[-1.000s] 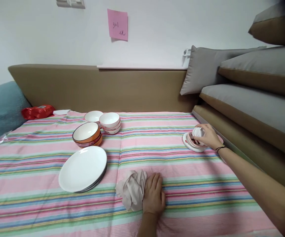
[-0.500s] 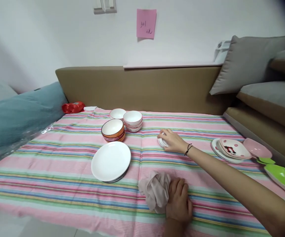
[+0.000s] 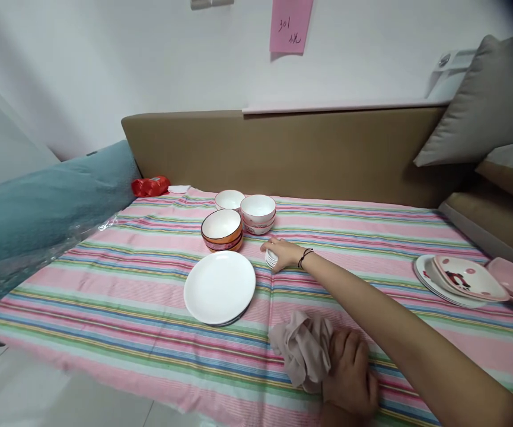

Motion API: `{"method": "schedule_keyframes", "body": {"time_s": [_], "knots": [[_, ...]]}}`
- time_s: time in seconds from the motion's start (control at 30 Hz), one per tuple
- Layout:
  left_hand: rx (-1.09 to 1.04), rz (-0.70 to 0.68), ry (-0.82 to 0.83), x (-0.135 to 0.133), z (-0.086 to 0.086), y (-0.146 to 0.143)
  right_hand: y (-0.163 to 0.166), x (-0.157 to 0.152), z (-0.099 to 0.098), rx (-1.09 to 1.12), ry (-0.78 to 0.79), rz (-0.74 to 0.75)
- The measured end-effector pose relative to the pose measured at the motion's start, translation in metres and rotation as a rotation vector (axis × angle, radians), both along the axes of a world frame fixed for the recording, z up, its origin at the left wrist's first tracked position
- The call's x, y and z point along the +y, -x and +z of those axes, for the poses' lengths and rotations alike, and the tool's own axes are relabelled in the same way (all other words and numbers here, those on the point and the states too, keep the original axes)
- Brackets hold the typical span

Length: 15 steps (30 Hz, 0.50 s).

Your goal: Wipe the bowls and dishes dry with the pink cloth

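Right hand [image 3: 283, 254] out over the striped surface [image 3: 372, 231], fingers clamped on small white dishes [image 3: 271, 258] just beside the white plate [image 3: 219, 287]. Left hand [image 3: 349, 379] down near the front edge, fingers closed on a crumpled beige cloth [image 3: 303, 353].

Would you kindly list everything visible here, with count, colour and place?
striped cloth: one, pink multicolour, covering the surface
white plates: a stack, centre-left
orange bowls: stacked, behind the plates
white bowls: stacked, plus one behind, at the back
small dishes: white stack, under the right hand
patterned plates: stack, white and pink, right
rag: one, beige, front
red bag: one, back left
pink note: one, on wall
left hand: on the rag
right hand: on the small dishes
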<state>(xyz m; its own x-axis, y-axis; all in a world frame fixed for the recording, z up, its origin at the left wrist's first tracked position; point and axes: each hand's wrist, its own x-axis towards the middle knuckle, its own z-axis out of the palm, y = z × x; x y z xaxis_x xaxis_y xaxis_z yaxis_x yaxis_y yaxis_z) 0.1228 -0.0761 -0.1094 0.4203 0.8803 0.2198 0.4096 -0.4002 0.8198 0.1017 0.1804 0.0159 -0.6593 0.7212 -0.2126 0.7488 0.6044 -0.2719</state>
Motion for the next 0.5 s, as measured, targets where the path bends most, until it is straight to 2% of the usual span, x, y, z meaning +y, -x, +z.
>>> {"method": "schedule_keyframes", "body": {"time_s": [0.27,0.33,0.43,0.5], "knots": [[-0.014,0.018,-0.054,0.001,-0.005,-0.002,0.006,0.0,-0.002,-0.021,-0.014,-0.023],[-0.005,0.021,-0.059,0.0,-0.005,-0.001,0.006,-0.002,0.003,-0.034,-0.028,-0.036],[0.019,0.02,-0.047,0.0,-0.003,0.0,-0.006,-0.022,0.031,0.055,-0.089,-0.033],[0.034,0.028,-0.048,0.0,-0.004,0.001,-0.026,-0.053,0.062,0.326,-0.229,-0.021]]}}
